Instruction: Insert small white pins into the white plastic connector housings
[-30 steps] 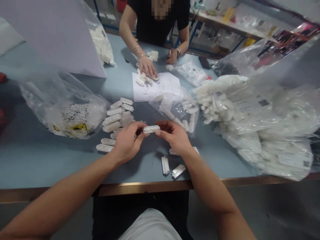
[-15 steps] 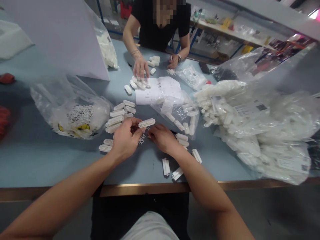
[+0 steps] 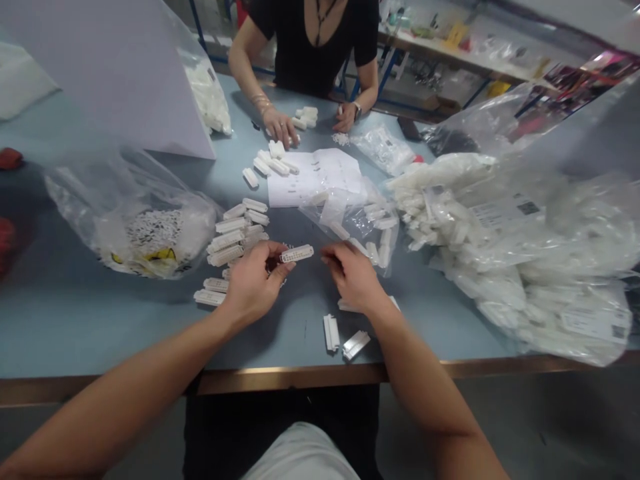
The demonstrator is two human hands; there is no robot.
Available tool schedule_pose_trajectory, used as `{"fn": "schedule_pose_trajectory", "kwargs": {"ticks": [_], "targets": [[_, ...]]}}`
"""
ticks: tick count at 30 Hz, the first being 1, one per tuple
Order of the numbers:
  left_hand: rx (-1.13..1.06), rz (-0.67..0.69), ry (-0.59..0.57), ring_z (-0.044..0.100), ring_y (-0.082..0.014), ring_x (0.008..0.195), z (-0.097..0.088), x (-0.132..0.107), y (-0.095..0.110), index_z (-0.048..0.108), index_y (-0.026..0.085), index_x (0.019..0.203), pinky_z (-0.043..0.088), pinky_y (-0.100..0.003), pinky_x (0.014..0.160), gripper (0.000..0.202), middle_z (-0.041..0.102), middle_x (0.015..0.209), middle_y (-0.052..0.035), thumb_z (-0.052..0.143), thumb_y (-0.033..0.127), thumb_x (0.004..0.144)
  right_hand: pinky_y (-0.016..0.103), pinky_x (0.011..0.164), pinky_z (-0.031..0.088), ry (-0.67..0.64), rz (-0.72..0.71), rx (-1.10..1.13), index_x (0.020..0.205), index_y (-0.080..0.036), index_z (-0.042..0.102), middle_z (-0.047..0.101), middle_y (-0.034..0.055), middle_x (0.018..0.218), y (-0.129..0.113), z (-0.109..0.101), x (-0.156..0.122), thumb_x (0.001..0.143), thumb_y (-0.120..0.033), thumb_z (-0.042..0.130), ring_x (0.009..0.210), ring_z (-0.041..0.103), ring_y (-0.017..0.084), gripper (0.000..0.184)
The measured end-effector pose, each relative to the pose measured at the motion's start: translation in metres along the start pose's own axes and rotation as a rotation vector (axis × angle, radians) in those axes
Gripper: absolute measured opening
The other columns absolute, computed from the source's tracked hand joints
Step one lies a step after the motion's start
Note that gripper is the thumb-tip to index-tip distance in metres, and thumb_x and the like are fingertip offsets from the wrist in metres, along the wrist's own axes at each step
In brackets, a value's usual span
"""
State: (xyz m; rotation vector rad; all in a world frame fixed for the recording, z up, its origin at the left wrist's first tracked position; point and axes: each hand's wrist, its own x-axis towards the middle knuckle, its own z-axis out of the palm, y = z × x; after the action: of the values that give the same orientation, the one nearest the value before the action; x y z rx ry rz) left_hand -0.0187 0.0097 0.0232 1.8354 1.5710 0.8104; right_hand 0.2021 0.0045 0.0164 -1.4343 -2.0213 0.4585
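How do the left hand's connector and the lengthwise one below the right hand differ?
The white plastic connector is held up in the left hand, crosswise; the other connector lies flat on the table, pointing away from the person. Both are long, pale and rectangular.

Place: assembly or packing workshop
Bench: long, blue-topped workbench [image 3: 100, 333] with a metal edge
Stock: white plastic connectors [image 3: 235, 233] in loose rows; bulk bags [image 3: 525, 267] with printed labels
Paperwork: printed sheet [image 3: 310, 180]
Storage: blue-framed shelving [image 3: 430, 47] holding supplies
Staff: co-worker [image 3: 305, 47] seated opposite
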Motion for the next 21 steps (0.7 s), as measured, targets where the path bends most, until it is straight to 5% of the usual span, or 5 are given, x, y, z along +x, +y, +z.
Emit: {"fn": "schedule_pose_trajectory", "kwargs": {"ticks": [8, 15, 21], "targets": [[0.035, 0.034, -0.054, 0.065, -0.0214, 0.079, 0.003, -0.003, 0.0, 0.067, 0.02, 0.104, 0.053, -0.035, 0.081, 0.026, 0.071, 0.087, -0.0037, 0.063, 0.039, 0.086, 0.03, 0.075, 0.055, 0.207, 0.077, 0.176, 0.099, -0.025, 0.074, 0.077, 0.0002, 0.09, -0.008, -0.006, -0.008, 0.092, -0.023, 0.065, 0.079, 0.07, 0.016, 0.011], [0.076, 0.09, -0.054, 0.063, -0.0205, 0.075, 0.005, -0.006, 0.0, 0.068, 0.019, 0.103, 0.051, -0.034, 0.077, 0.025, 0.07, 0.087, -0.0042, 0.064, 0.038, 0.088, 0.027, 0.074, 0.056, 0.256, -0.063, 0.257, 0.092, -0.027, 0.076, 0.073, -0.0001, 0.091, -0.016, 0.001, -0.01, 0.088, -0.015, 0.067, 0.082, 0.069, 0.014, 0.016], [0.08, 0.151, -0.041, 0.062, -0.0202, 0.075, 0.007, -0.008, 0.001, 0.068, 0.018, 0.102, 0.051, -0.033, 0.076, 0.023, 0.069, 0.086, -0.0042, 0.064, 0.037, 0.089, 0.025, 0.07, 0.054, 0.23, -0.019, 0.231, 0.09, -0.028, 0.079, 0.069, 0.0003, 0.087, -0.017, 0.008, -0.01, 0.086, -0.016, 0.072, 0.079, 0.066, 0.013, 0.014]]}}
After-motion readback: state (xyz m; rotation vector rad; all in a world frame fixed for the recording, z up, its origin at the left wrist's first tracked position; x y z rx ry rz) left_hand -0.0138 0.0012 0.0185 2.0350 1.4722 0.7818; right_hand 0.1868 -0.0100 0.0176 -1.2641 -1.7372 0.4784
